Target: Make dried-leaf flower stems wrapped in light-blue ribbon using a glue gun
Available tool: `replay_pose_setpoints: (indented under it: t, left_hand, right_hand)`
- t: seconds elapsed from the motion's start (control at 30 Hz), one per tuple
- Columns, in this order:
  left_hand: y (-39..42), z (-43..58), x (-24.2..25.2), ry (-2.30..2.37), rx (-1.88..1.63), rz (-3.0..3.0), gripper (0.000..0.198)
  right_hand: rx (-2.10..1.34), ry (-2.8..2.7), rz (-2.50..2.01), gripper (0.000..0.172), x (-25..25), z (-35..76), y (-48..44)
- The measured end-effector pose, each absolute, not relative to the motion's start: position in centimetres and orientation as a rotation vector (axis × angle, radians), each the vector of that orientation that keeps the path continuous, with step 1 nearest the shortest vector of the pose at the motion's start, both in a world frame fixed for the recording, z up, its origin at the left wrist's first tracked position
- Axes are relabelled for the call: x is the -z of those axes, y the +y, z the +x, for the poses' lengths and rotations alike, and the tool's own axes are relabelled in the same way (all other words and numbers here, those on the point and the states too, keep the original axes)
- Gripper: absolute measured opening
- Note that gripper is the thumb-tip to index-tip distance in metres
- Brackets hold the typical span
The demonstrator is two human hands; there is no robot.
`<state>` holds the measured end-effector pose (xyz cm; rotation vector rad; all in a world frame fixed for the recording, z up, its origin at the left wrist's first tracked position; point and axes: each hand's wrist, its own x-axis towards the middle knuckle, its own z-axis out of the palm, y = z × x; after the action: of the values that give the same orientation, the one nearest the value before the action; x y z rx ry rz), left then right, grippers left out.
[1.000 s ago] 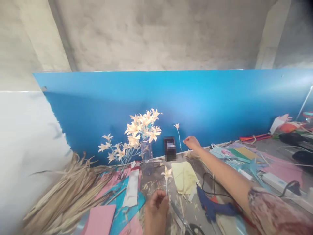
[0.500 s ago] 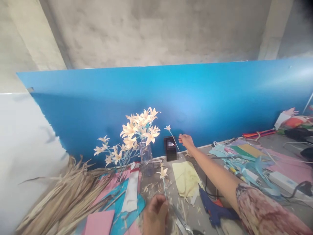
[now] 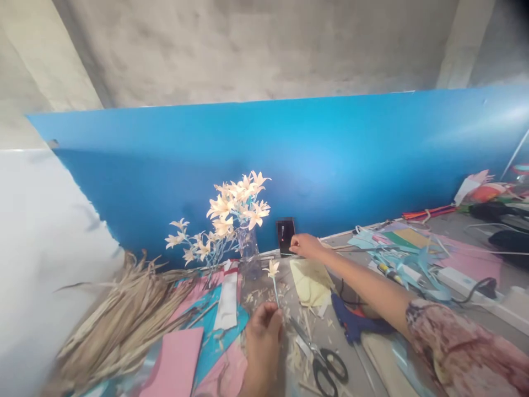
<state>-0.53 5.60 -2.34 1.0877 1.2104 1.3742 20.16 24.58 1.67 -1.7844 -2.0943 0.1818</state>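
Behind the counter stood a blue partition, with a grey wall rising above it. Your left hand, low at the near middle, pinched the stem of a single pale flower, whose bloom stood upright just beyond your fingers. Your right hand reached across to the far side, fingertips drawn together just beside a dark upright object; you could not tell whether they gripped anything. Below that hand lay a yellow sheet. Open scissors lay just right of your left hand, and a dark blue glue gun farther right. Left of the dark object, a clear vase held a pale bouquet, with more flowers to its left. Farther out, dried leaves spread on the left, and a white power strip lay on the right.
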Motion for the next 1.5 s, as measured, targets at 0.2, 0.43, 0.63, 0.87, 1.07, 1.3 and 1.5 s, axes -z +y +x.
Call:
replay_pose_setpoints:
  t: [0.2,0.43,0.63,0.87,1.07,1.3,1.5]
  left_hand:
    - [5.2,-0.4,1.7,1.214,-1.377,1.107,0.025]
    - [5.5,-0.9,1.6,1.253,-1.403,1.145,0.023]
    - [5.8,-1.0,1.7,1.255,-1.414,1.121,0.028]
    - [6.1,-0.9,2.2,1.25,-1.416,1.079,0.028]
    - [5.6,-1.2,1.4,1.157,-1.45,1.023,0.016]
    - [5.6,-1.7,0.8,1.029,-1.506,1.015,0.017]
    - [5.7,-2.0,-0.3,1.01,-1.528,1.046,0.021]
  right_hand:
    - [0.052,-2.398,-1.782,0.034,-0.3,17.5,23.5]
    - [0.233,-2.509,-1.825,0.036,0.1,16.0,23.9]
    - [0.274,-2.509,-1.85,0.035,-0.5,15.8,23.2]
    - [0.319,-2.195,-1.935,0.032,-8.5,21.1,22.5]
    - [-0.042,-2.019,-1.908,0.019,-10.6,26.2,15.4]
    - [-1.212,-1.68,-1.357,0.032,-4.3,21.3,4.6]
    - [-1.46,-1.703,-1.055,0.034,-2.2,15.9,4.5]
